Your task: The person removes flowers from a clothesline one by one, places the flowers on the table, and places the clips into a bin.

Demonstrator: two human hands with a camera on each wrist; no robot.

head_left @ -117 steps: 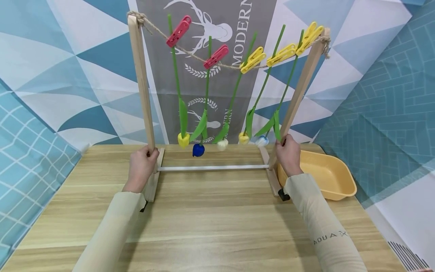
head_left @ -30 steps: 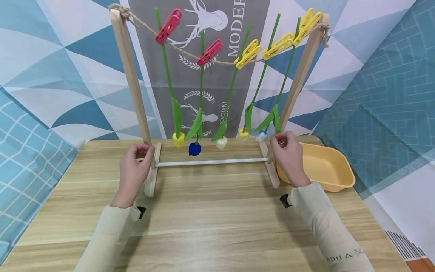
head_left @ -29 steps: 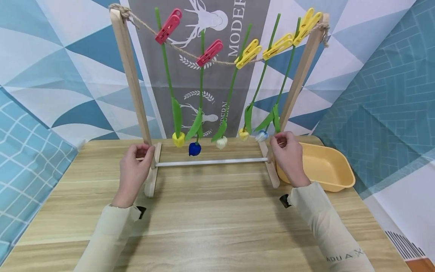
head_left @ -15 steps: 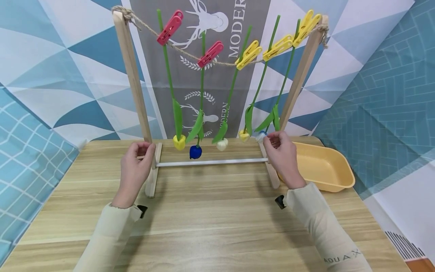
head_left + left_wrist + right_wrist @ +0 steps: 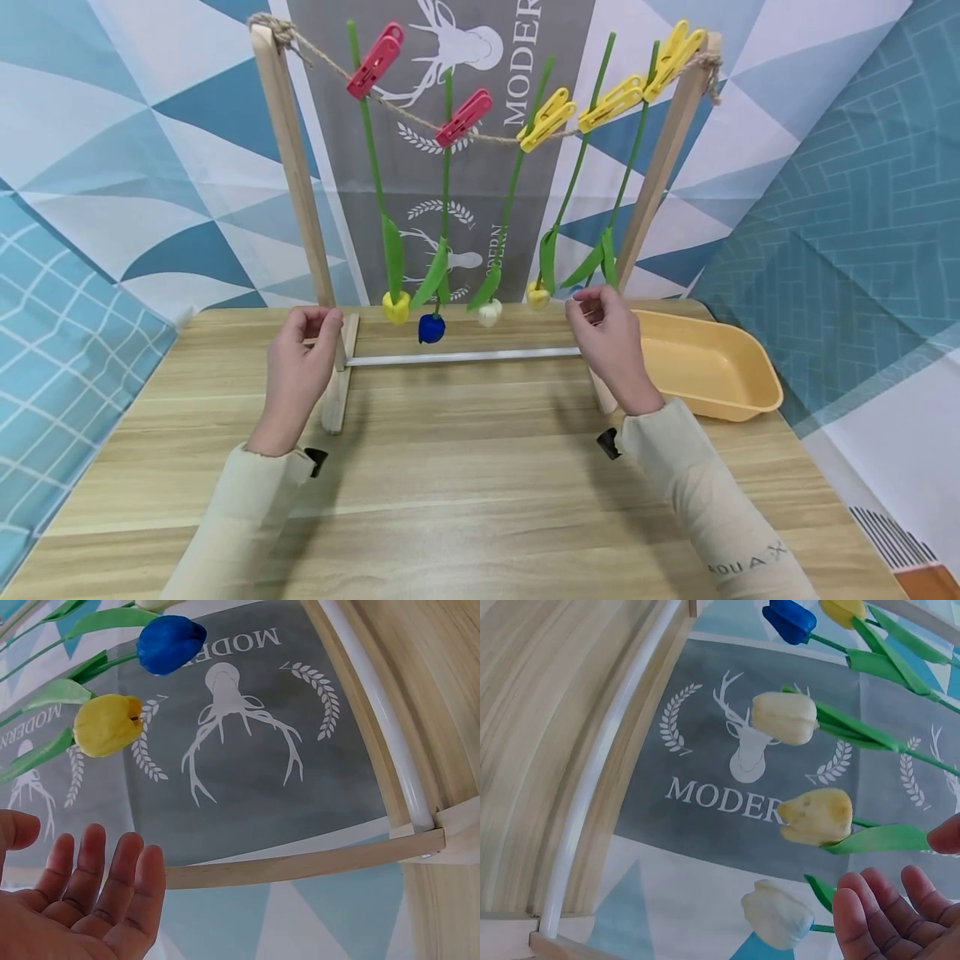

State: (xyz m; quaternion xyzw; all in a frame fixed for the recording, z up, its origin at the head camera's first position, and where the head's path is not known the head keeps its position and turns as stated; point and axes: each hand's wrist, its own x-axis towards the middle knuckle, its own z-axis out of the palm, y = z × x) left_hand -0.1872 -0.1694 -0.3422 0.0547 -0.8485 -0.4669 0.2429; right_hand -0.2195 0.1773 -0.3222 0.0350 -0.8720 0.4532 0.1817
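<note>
My left hand [image 5: 296, 371] hovers by the left wooden post [image 5: 295, 167] of a stand, fingers loosely bent, nothing in them. Just inside the right post [image 5: 660, 167], my right hand [image 5: 613, 350] is likewise relaxed and holds nothing. It largely hides a white-and-blue tulip in the head view; the right wrist view shows that tulip [image 5: 778, 913] beside the fingertips. Further left hang a pale yellow tulip [image 5: 537, 296], a white tulip [image 5: 491, 312], a blue tulip [image 5: 431, 328] and a yellow tulip [image 5: 396, 308], all heads down.
Red clothespins [image 5: 464, 118] and yellow clothespins [image 5: 611, 104] fix the stems to a sagging twine [image 5: 420, 121] between the posts. A white rod [image 5: 465, 357] joins the stand's feet. An orange-yellow basin [image 5: 765, 404] sits at the right on the wooden table [image 5: 465, 500].
Both hands gripped the posts in the oldest frame and have let go. Over the last second my right hand has shifted left, in front of the white-and-blue tulip; my left has barely moved.
</note>
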